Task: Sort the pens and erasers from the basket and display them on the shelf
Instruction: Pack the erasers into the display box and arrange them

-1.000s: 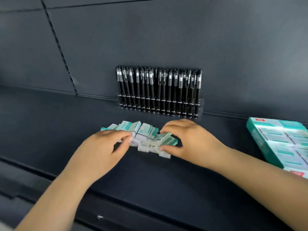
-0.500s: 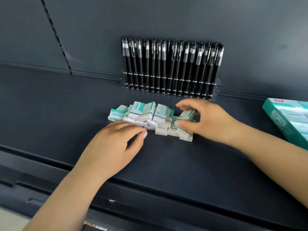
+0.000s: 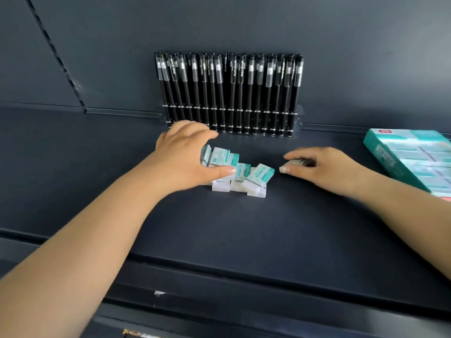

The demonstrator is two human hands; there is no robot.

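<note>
A row of white erasers in teal sleeves leans in a small heap on the dark shelf. My left hand wraps over the heap's left end, thumb along the front, fingers curled behind the upright erasers. My right hand sits just right of the heap and pinches a single eraser between thumb and fingers. Several black pens stand upright in a clear rack against the back wall.
A teal eraser box lies at the shelf's right edge. The shelf's front lip runs below my forearms. Dark wall panels rise behind the pen rack.
My left hand moved up from the front of the heap onto its left end. My right hand drew away to the right with one eraser. The heap looks shorter.
</note>
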